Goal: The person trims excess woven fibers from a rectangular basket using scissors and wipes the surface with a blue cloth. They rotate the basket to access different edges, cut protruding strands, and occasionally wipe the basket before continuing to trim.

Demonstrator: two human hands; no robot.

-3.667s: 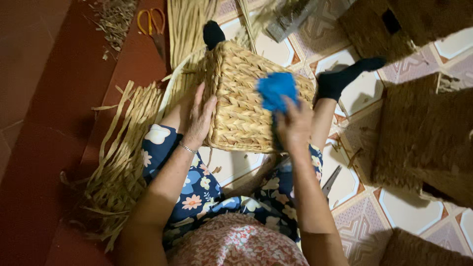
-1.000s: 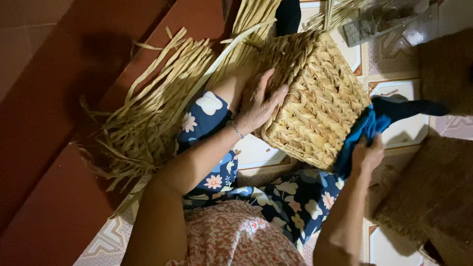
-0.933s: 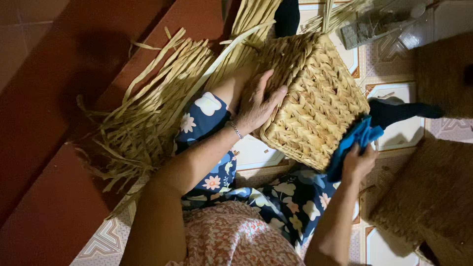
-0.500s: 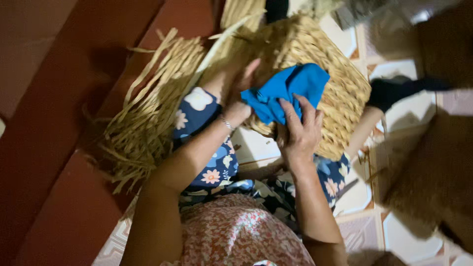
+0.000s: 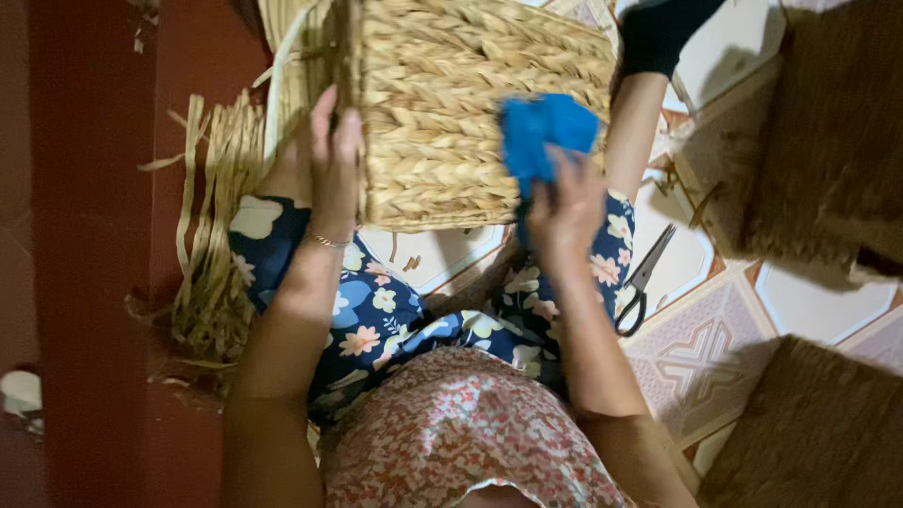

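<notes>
While I sit on the floor (image 5: 809,301), my left hand (image 5: 329,165) lies flat on the left side of the woven basket (image 5: 470,103). Its grip is loose, with the fingers stretched out straight along the basket's edge, pressing on it and not curled around anything. My right hand (image 5: 564,207) has its grip shut tight on a blue cloth (image 5: 544,132), and the cloth is pushed against the basket's side near the right corner. The basket rests between my legs, just past my knees, and its top runs out of view.

A heap of dry straw strips (image 5: 212,245) lies on the floor by my left leg, touching my flowered trousers (image 5: 395,310). A pair of scissors (image 5: 641,282) lies on the floor tiles just beside my right leg. My foot in a black sock (image 5: 658,33) sticks out past the basket's right side. Two more brown woven things (image 5: 828,132) sit on the floor farther to the right, well apart from my hands.
</notes>
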